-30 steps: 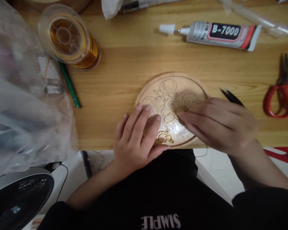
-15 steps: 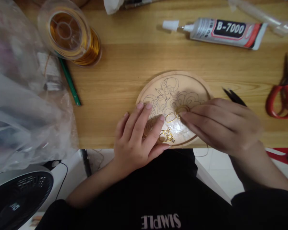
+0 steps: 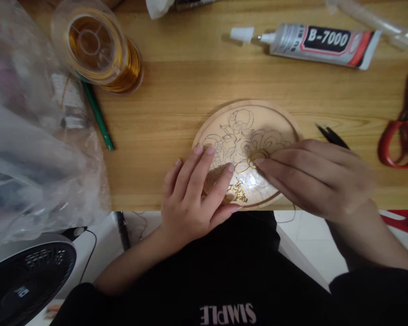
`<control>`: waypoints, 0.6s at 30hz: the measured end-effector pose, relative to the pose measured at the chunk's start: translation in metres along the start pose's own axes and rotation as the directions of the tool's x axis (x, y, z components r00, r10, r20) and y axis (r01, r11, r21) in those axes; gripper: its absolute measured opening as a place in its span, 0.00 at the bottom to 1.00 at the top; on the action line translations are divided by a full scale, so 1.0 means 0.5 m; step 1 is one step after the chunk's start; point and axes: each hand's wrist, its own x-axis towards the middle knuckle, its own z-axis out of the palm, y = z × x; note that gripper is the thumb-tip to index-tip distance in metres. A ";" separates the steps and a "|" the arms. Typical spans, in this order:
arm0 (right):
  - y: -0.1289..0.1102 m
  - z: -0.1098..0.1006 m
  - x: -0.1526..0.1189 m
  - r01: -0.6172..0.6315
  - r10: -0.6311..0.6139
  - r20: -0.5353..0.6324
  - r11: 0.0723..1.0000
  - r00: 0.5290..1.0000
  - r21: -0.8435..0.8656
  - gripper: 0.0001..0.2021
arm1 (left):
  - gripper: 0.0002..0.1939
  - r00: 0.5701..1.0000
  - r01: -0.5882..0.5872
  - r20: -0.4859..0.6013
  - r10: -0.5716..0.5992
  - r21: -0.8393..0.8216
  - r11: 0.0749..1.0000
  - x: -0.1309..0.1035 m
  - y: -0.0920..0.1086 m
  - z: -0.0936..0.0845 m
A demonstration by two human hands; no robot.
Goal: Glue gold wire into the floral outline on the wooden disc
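A round wooden plate (image 3: 275,111) with a raised rim and flower outlines drawn on it lies at the table's near edge. My left hand (image 3: 195,194) rests on its left part, fingers spread, holding nothing. The fingertips of my right hand (image 3: 313,174) are pinched over the right part, closed on a bent gold wire (image 3: 243,168). Loops of that wire lie over the drawn lines. Nearer to me, a small gold wire figure (image 3: 237,192) sits on the plate by my left thumb. A shiny patch shows between the hands.
A spool of gold wire (image 3: 127,68) stands at the back left, near a green pencil (image 3: 97,115) and a plastic bag (image 3: 54,172). Behind the plate lies a B-7000 glue tube (image 3: 323,43). Black tweezers (image 3: 331,136) and red-handled pliers (image 3: 399,142) are on the right.
Both hands, the wire and the plate hold nearly the same positions. Only a slight shift of the whole view shows.
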 end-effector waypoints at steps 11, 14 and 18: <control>0.000 0.003 0.008 0.001 -0.001 -0.017 1.000 1.000 -0.026 0.07 | 0.28 1.000 0.001 -0.006 -0.001 0.001 1.000 0.001 0.001 0.001; 0.000 0.002 0.007 0.003 -0.003 -0.012 1.000 1.000 -0.013 0.08 | 0.28 1.000 0.007 -0.004 -0.007 0.000 1.000 0.001 0.001 0.001; 0.000 0.002 0.003 0.005 -0.005 -0.009 1.000 1.000 -0.008 0.09 | 0.28 1.000 0.007 -0.002 -0.007 -0.006 1.000 0.001 0.001 0.001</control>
